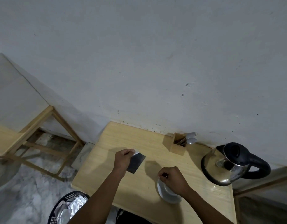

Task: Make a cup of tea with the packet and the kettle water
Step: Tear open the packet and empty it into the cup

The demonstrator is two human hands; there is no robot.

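My left hand (123, 159) grips a dark, flat tea packet (137, 163) by its silvery top corner, holding it just above the wooden table (116, 178). My right hand (171, 177) is closed with pinched fingers directly over a white cup (165, 192), hiding most of it; whether it holds anything I cannot tell. A steel kettle (226, 165) with a black lid and handle stands at the table's right side, apart from both hands.
A wooden holder (178, 143) with spoons and a fork stands at the back by the wall. A black basket (66, 206) with foil wrappers sits on the floor at lower left. A wooden frame table (42, 120) stands further left.
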